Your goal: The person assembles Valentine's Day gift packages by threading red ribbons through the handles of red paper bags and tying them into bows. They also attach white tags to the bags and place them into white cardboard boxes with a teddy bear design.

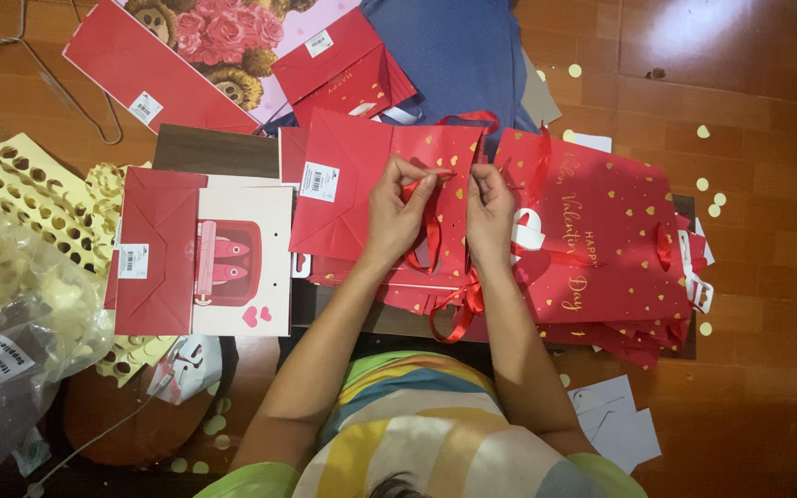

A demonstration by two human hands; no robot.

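Hands meet over a flat red paper bag (pixel 389 198): left hand (pixel 397 210) and right hand (pixel 491 210) both pinch a red ribbon (pixel 433 235) at its punched top edge, handle apparently unfinished. Right of them, finished bags (pixel 601 249) lie stacked; left, a pink-and-red bag (pixel 205 254) and perforated yellow sheets (pixel 25 194); beyond, more bags.

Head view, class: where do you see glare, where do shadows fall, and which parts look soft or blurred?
In the head view, glare washes out the wooden floor at top right; the clear plastic bag at left glints too. The floor below that bag lies in dark shadow. The left hand and right hand on the red gift bag look slightly soft, and the thin ribbon between them is hard to trace.
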